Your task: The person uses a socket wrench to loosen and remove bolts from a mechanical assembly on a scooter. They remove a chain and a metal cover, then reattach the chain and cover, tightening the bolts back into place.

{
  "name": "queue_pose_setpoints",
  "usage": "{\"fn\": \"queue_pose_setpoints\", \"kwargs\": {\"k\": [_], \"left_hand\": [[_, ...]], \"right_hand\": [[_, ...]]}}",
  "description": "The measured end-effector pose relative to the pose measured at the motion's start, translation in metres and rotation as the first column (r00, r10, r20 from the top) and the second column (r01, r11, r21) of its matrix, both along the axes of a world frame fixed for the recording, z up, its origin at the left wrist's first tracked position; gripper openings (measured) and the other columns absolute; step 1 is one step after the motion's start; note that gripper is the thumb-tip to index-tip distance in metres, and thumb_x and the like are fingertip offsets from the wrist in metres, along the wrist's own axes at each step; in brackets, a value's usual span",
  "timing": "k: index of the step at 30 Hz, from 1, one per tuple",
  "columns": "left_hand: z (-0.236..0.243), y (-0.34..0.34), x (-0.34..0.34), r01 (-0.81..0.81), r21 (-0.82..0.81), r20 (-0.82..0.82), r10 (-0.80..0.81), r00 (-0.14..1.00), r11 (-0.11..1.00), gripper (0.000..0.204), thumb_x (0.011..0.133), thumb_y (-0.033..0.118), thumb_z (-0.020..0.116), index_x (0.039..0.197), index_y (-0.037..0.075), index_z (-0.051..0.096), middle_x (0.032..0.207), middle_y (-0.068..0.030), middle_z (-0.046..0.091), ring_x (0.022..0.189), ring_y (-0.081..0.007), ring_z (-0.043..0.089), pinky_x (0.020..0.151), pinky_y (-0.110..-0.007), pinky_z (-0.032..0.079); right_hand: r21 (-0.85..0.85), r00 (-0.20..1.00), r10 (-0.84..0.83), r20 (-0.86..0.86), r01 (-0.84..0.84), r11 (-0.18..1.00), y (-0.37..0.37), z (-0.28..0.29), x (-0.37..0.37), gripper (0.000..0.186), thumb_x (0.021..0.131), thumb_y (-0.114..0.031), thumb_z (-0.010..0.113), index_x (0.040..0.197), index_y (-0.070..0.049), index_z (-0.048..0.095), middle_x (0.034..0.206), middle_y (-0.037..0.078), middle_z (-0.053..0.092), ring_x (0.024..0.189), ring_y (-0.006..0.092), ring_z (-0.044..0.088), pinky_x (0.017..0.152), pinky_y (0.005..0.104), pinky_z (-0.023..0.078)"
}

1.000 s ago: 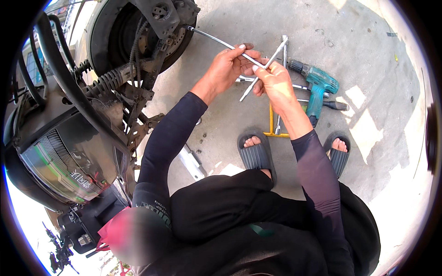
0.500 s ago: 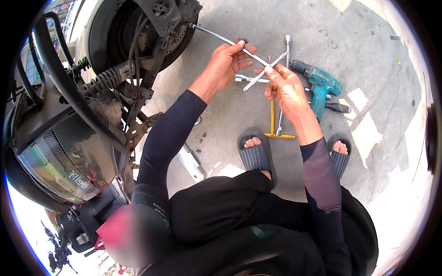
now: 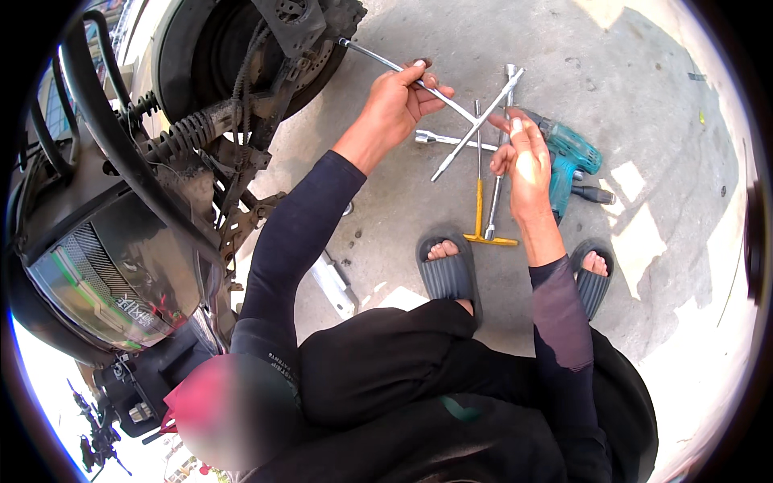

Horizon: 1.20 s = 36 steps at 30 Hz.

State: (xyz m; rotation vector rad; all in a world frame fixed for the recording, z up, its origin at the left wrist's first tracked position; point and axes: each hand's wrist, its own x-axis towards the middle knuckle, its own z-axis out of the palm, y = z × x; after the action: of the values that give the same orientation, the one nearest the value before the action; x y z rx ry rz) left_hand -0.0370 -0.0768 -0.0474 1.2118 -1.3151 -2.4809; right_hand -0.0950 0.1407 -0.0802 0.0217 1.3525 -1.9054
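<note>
Lighting: hard daylight; concrete floor [image 3: 660, 97] bright, sunlit patches at right. Shadows: crisp, cast across centre and lower right. Glare: blown-out white at lower left. Distortion: strong fisheye bending, black rim. Blur: lower-left patch.

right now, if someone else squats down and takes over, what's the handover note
Left hand: gripping the long arm of the silver steel cross wrench, whose far end sits at the hub of the black motorcycle wheel.
Right hand: open palm at the wrench's crossing arms, not clearly closed on them.
On the grey concrete floor: a yellow-handled T-bar wrench, a teal cordless drill, and a loose silver socket bar.
Done: wrench seated at the hub.
Left: whether the fastener is loose cannot be told.
</note>
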Motion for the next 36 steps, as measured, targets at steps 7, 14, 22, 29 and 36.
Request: {"fn": "queue_pose_setpoints", "kwargs": {"k": [7,14,22,29,36], "left_hand": [[-0.001,-0.012,-0.004,-0.054,0.092,-0.096,0.063,0.993,0.994,0.021,0.106,0.017,0.043,0.118,0.001,0.049,0.074,-0.002,0.058,0.087,-0.026,0.071,0.078,-0.037,0.061],[-0.006,-0.024,0.004,-0.136,0.074,-0.073,0.142,0.987,0.988,0.018,0.105,0.016,0.045,0.113,0.001,0.05,0.072,-0.002,0.056,0.086,-0.0262,0.068,0.078,-0.039,0.058],[-0.008,-0.033,-0.004,-0.324,0.091,-0.102,0.332,0.938,0.942,0.02,0.105,0.016,0.041,0.103,0.0,0.052,0.081,-0.0069,0.058,0.086,-0.0261,0.065,0.076,-0.038,0.058],[-0.021,-0.054,-0.009,-0.393,0.203,-0.185,0.429,0.884,0.897,0.036,0.107,0.03,0.03,0.099,0.002,0.051,0.094,-0.0108,0.06,0.086,-0.0254,0.063,0.074,-0.037,0.056],[-0.049,-0.085,0.008,-0.289,0.384,-0.369,0.433,0.822,0.877,0.052,0.107,0.045,0.02,0.1,0.005,0.053,0.086,-0.0101,0.06,0.083,-0.027,0.062,0.07,-0.042,0.052]], "right_hand": [[0.103,0.584,0.387,-0.714,-0.459,0.882,-0.005,0.039,0.056,0.046,0.098,-0.024,0.059,0.135,0.001,0.05,0.118,0.013,0.067,0.067,0.0122,0.06,0.065,0.0282,0.05],[-0.083,0.905,0.194,-0.379,-0.242,0.967,-0.012,0.067,0.012,0.055,0.092,-0.005,0.045,0.147,-0.002,0.037,0.144,0.014,0.053,0.067,0.0112,0.059,0.067,0.0265,0.05],[-0.06,0.94,0.336,-0.052,-0.339,0.939,-0.003,0.039,0.018,0.053,0.095,-0.011,0.041,0.146,-0.001,0.038,0.133,0.015,0.061,0.063,0.0093,0.055,0.063,0.0257,0.048],[-0.015,0.741,0.612,0.276,-0.633,0.774,0.004,-0.013,0.024,0.048,0.104,-0.031,0.042,0.134,0.004,0.054,0.124,0.021,0.064,0.1,0.0244,0.068,0.093,0.0332,0.048],[-0.412,0.702,0.609,0.368,-0.465,0.784,-0.044,0.012,-0.02,0.074,0.106,-0.052,0.019,0.133,0.007,0.054,0.099,0.017,0.072,0.101,0.0304,0.066,0.099,0.0403,0.043]]}}
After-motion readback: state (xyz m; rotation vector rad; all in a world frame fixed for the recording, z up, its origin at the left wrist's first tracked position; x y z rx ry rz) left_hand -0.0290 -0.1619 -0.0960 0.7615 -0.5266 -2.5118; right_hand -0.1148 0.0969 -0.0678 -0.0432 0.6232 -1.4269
